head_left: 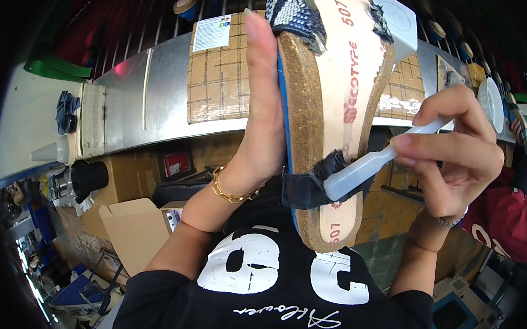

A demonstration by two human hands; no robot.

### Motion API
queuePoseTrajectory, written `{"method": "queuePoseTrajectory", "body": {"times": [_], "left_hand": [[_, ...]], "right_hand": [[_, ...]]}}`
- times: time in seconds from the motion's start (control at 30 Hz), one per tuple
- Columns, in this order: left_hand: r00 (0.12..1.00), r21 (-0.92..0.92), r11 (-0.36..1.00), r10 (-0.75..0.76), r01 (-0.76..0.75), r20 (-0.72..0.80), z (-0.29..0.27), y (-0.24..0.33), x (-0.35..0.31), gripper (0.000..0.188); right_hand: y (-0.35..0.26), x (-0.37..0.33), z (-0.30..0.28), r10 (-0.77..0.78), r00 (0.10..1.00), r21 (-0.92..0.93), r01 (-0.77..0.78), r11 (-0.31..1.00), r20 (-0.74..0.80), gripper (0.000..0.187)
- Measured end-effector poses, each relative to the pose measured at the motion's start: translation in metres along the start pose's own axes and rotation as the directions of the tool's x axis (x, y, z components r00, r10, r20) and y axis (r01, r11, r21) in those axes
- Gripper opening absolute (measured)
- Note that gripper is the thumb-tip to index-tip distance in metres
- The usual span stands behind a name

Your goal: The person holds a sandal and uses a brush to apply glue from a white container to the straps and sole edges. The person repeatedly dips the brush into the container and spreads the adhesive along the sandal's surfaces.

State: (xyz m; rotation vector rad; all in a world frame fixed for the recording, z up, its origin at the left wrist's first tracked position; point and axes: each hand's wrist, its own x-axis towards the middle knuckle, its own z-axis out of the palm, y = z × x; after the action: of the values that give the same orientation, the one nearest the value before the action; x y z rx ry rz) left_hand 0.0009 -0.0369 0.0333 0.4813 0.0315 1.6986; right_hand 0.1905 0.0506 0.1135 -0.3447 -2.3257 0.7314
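Note:
My left hand (264, 108) is wrapped round a half-made sandal (314, 101), held sole side up. Its thumb lies along the left edge; the other fingers are hidden behind. The sandal has a pale printed bottom, brown cork sides and a blue edge. Dark strap ends are folded over it, a woven one (289, 16) at the far end and a black one (307, 192) at the near end. Pinched in my right hand (463, 154) is a translucent white plastic spatula-like tool (361, 171). Its broad end rests at the near black strap's frayed edge.
Behind the sandal, a flattened cardboard sheet (216, 93) lies on a metal bench (126, 118). A white plastic container (402, 23) and a white bowl (489, 105) stand at the right. Open cartons (131, 235) sit lower left. A co-worker in red (505, 216) works at the right.

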Motion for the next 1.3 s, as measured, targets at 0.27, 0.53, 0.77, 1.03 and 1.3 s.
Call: {"method": "queuePoseTrajectory", "body": {"times": [0.27,0.53,0.77,1.03,1.3], "left_hand": [[0.992,0.056,0.998,0.029,-0.022,-0.120,0.001,0.000,0.000,0.093],[0.984,0.104,0.993,0.071,-0.054,-0.165,-0.005,0.002,0.001,0.093],[0.965,0.203,0.968,0.186,-0.147,-0.187,-0.006,0.010,0.002,0.092],[0.750,0.867,0.410,0.658,-0.285,-0.065,-0.025,0.027,-0.010,0.083],[0.577,0.967,-0.154,0.779,-0.203,0.245,-0.062,0.023,-0.028,0.082]], "right_hand": [[-0.003,-0.003,0.000,-0.058,0.998,-0.046,0.059,0.997,0.038,0.030],[0.002,-0.005,0.000,-0.098,0.986,0.110,0.083,0.990,0.135,0.020],[0.014,0.015,0.016,0.071,0.985,0.093,-0.057,0.994,-0.155,0.018],[0.000,-0.027,0.035,0.259,0.956,0.075,-0.250,0.965,-0.140,0.027],[-0.024,-0.036,0.040,0.040,0.966,-0.315,-0.122,0.941,-0.255,0.045]]}}
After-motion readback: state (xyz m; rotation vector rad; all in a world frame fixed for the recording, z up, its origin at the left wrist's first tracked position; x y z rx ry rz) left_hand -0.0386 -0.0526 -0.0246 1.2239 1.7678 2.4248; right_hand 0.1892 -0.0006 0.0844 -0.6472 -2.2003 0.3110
